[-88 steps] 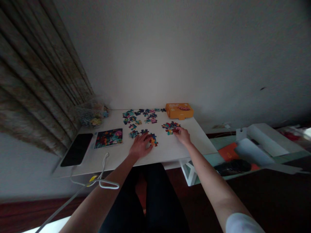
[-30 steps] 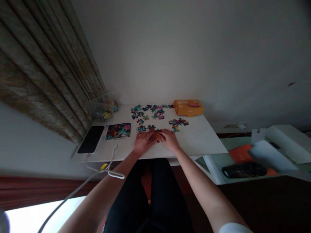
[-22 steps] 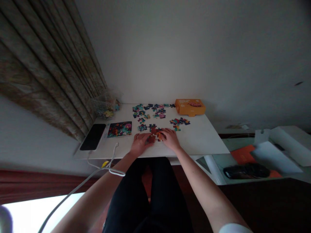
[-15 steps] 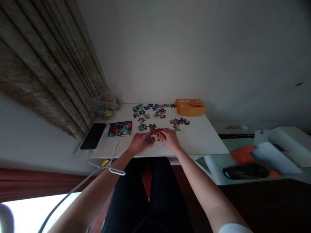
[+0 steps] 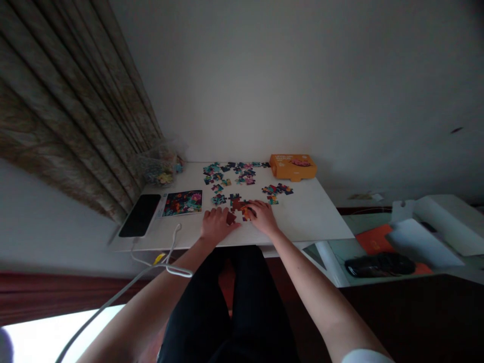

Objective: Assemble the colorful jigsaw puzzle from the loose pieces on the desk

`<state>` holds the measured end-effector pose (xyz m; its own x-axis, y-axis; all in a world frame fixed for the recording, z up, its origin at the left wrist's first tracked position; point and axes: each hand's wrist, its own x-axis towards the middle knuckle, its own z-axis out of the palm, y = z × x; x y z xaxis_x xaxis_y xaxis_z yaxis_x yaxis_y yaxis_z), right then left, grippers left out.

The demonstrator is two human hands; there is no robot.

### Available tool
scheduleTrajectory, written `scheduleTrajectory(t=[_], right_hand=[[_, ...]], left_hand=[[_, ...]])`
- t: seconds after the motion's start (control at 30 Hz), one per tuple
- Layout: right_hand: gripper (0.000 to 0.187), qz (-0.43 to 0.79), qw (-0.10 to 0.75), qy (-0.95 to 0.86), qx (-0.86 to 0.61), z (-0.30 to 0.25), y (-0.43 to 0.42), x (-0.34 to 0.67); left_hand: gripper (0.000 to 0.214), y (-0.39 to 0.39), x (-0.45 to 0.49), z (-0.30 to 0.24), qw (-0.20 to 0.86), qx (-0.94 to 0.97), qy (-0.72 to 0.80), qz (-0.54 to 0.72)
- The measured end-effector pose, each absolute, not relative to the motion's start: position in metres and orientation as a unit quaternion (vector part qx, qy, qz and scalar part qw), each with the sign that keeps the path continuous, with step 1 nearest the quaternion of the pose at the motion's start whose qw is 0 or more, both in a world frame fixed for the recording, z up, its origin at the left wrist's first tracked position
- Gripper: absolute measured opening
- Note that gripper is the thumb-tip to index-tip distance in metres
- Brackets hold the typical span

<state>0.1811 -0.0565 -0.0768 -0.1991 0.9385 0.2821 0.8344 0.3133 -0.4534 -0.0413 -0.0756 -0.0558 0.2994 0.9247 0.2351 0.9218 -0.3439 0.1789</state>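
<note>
My left hand [image 5: 215,225] rests on the white table [image 5: 310,217] with its fingers curled at a dark red puzzle piece [image 5: 231,218]. My right hand [image 5: 261,218] lies beside it, fingers pressed on a small joined cluster of orange and red pieces [image 5: 242,206]. Several loose colourful pieces [image 5: 227,174] are scattered further back. Another small joined group [image 5: 278,190] lies to the right of my hands.
An orange puzzle box [image 5: 293,167] stands at the back right. A picture card [image 5: 182,202] and a black phone [image 5: 140,215] lie at the left, with a white cable [image 5: 166,252] over the front edge. A clear bag [image 5: 159,169] sits by the curtain.
My right hand has come over from the right-hand group to the cluster in front of me. Over the last second my left hand has drawn back a little with the dark red piece.
</note>
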Motion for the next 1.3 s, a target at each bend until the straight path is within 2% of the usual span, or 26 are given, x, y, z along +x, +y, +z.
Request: scheduleTrajectory(t=[0.07, 0.17, 0.27, 0.47, 0.7, 0.97, 1.13, 1.3], right_hand=[[0.032, 0.100, 0.260, -0.767, -0.577, -0.077, -0.056, 0.181], [0.032, 0.100, 0.261, -0.768, -0.576, -0.078, -0.056, 0.182], [0.032, 0.101, 0.263, -0.769, -0.574, -0.078, -0.056, 0.182], [0.032, 0.099, 0.265, -0.766, -0.577, -0.076, -0.057, 0.181], [0.031, 0.094, 0.261, -0.770, -0.574, -0.073, -0.058, 0.181], [0.028, 0.096, 0.251, -0.768, -0.582, -0.073, -0.057, 0.180], [0.029, 0.093, 0.245, -0.770, -0.582, -0.076, -0.056, 0.180], [0.029, 0.092, 0.246, -0.770, -0.582, -0.079, -0.055, 0.181]], left_hand=[[0.060, -0.083, -0.041, -0.057, 0.007, 0.810, 0.565, 0.155], [0.044, -0.081, -0.054, -0.061, 0.049, 0.860, 0.479, 0.167], [0.046, -0.070, -0.072, -0.064, 0.102, 0.898, 0.399, 0.152], [0.034, -0.055, -0.081, -0.055, 0.140, 0.896, 0.408, 0.105], [0.047, -0.050, -0.093, -0.045, 0.190, 0.911, 0.360, 0.068], [0.031, -0.050, -0.077, -0.060, 0.160, 0.888, 0.409, 0.135], [0.036, -0.047, -0.059, -0.062, 0.150, 0.890, 0.404, 0.150], [0.031, -0.046, -0.054, -0.062, 0.128, 0.897, 0.397, 0.148]])
